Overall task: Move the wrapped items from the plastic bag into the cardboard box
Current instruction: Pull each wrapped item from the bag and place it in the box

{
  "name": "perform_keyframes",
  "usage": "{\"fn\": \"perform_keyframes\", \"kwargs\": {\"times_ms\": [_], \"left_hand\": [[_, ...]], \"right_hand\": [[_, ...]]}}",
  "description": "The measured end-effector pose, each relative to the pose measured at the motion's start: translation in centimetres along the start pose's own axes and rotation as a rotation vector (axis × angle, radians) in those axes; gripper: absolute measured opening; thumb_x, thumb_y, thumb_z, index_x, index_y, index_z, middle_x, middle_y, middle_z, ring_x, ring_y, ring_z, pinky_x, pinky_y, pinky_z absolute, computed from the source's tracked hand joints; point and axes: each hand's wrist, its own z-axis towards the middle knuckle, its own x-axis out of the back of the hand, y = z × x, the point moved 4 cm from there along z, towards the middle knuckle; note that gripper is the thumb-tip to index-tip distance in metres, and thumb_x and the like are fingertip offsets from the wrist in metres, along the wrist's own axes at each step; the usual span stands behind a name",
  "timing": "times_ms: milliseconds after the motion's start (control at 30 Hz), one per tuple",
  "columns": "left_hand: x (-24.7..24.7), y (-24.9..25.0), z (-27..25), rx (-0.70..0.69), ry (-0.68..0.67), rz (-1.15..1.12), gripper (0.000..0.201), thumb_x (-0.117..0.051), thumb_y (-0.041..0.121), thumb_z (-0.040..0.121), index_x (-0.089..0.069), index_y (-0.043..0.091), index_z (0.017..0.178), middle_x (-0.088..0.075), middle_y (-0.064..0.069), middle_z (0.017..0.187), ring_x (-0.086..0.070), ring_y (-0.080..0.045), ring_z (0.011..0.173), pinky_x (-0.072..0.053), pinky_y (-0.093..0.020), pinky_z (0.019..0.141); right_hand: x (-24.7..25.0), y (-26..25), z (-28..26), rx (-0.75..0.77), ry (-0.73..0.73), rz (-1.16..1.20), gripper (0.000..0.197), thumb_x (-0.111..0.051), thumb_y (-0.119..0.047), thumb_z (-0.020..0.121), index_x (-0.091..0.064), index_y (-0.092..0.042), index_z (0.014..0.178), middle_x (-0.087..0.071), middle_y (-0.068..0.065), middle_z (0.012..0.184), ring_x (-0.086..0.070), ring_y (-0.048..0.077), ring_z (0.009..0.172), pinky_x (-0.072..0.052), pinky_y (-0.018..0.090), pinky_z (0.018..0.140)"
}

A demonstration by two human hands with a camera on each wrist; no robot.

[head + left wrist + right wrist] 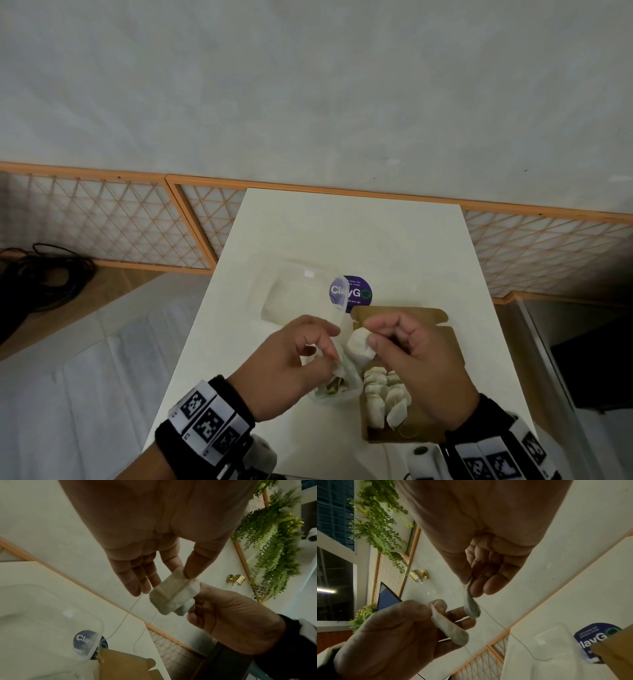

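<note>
Tea bag (471, 607) in right hand (411, 349), second tea bag (452, 630) in left hand (294, 359), fingers (491, 586) pinching both, clear tub (291, 294) beyond, box (424, 313) nearby
</note>
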Motion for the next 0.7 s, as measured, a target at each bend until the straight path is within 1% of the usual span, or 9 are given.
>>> {"fn": "perform_keyframes", "kwargs": {"times_ms": [100, 200, 333, 400, 433, 500, 567, 633, 700], "left_hand": [[-0.7, 0.6, 0.6, -0.059, 0.003, 0.028, 0.014, -0.071, 0.015, 0.089, -0.073, 0.029, 0.089, -0.071, 0.011, 0.113, -0.066, -0.015, 0.113, -0.051, -0.04, 0.1], [-1.2, 0.9, 1.2, -0.039, 0.019, -0.035, 0.01, -0.067, 0.013, 0.094, -0.074, 0.021, 0.095, -0.077, 0.003, 0.1, -0.073, -0.016, 0.098, -0.058, -0.048, 0.09], [-1.1, 1.2, 1.2, -0.039, 0.069, -0.105, 0.01, -0.066, 0.011, 0.092, -0.073, 0.018, 0.09, -0.077, 0.0, 0.092, -0.074, -0.02, 0.087, -0.06, -0.049, 0.084], [-0.9, 1.3, 1.0, -0.034, 0.082, -0.169, 0.008, -0.065, 0.014, 0.088, -0.072, 0.018, 0.087, -0.075, -0.007, 0.089, -0.071, -0.032, 0.082, -0.059, -0.052, 0.079], [-0.9, 1.3, 1.0, -0.031, 0.083, -0.195, 0.007, -0.065, 0.016, 0.087, -0.071, 0.016, 0.086, -0.074, -0.012, 0.088, -0.068, -0.04, 0.082, -0.057, -0.056, 0.077], [-0.9, 1.0, 1.3, -0.018, 0.082, -0.231, 0.007, -0.064, 0.016, 0.085, -0.07, 0.012, 0.086, -0.07, -0.022, 0.087, -0.064, -0.049, 0.08, -0.055, -0.063, 0.074], [-1.0, 0.8, 1.6, -0.001, 0.08, -0.259, 0.006, -0.064, 0.013, 0.085, -0.068, 0.008, 0.086, -0.069, -0.025, 0.085, -0.064, -0.051, 0.078, -0.053, -0.065, 0.074], [-1.0, 0.9, 1.8, 0.001, 0.088, -0.27, 0.005, -0.064, 0.009, 0.086, -0.068, 0.006, 0.087, -0.071, -0.019, 0.084, -0.066, -0.045, 0.077, -0.055, -0.062, 0.076], [-0.7, 0.9, 2.0, 0.0, 0.113, -0.264, 0.005, -0.064, 0.01, 0.085, -0.068, 0.008, 0.085, -0.069, -0.023, 0.085, -0.066, -0.04, 0.076, -0.056, -0.055, 0.075]], "right_hand": [[-0.6, -0.8, 0.2, 0.022, -0.017, 0.009, 0.017, -0.067, -0.005, 0.098, -0.07, -0.019, 0.107, -0.076, 0.009, 0.091, -0.073, 0.026, 0.086, -0.063, 0.04, 0.08], [-0.9, -1.1, 0.3, 0.011, 0.006, 0.051, 0.015, -0.068, -0.004, 0.096, -0.07, -0.017, 0.102, -0.075, 0.009, 0.09, -0.073, 0.027, 0.081, -0.064, 0.04, 0.074], [-0.6, -1.7, 0.3, 0.007, 0.031, 0.105, 0.007, -0.069, -0.014, 0.096, -0.071, -0.018, 0.102, -0.073, 0.01, 0.088, -0.071, 0.021, 0.074, -0.059, 0.029, 0.068], [-0.1, -1.5, 0.5, -0.022, 0.054, 0.11, 0.02, -0.062, -0.029, 0.098, -0.071, -0.022, 0.114, -0.074, 0.007, 0.097, -0.071, 0.022, 0.075, -0.058, 0.03, 0.07], [0.0, -1.2, 0.7, -0.066, 0.026, 0.122, 0.028, -0.057, -0.037, 0.101, -0.069, -0.026, 0.124, -0.074, 0.003, 0.108, -0.071, 0.023, 0.076, -0.057, 0.032, 0.071], [-0.6, -0.6, 1.0, -0.198, -0.134, 0.192, 0.045, -0.043, -0.055, 0.104, -0.059, -0.035, 0.14, -0.068, -0.005, 0.129, -0.07, 0.028, 0.078, -0.057, 0.035, 0.072], [-1.6, -0.5, 1.3, -0.333, -0.297, 0.286, 0.061, -0.031, -0.063, 0.095, -0.055, -0.035, 0.144, -0.072, -0.003, 0.121, -0.071, 0.032, 0.079, -0.057, 0.038, 0.072], [-2.2, -0.7, 1.4, -0.402, -0.382, 0.304, 0.07, -0.025, -0.067, 0.092, -0.065, -0.024, 0.13, -0.078, 0.007, 0.096, -0.072, 0.034, 0.082, -0.059, 0.037, 0.074], [-2.4, -0.7, 1.3, -0.438, -0.429, 0.248, 0.076, -0.024, -0.072, 0.09, -0.075, -0.017, 0.1, -0.077, 0.014, 0.088, -0.073, 0.033, 0.084, -0.059, 0.037, 0.077]]}}
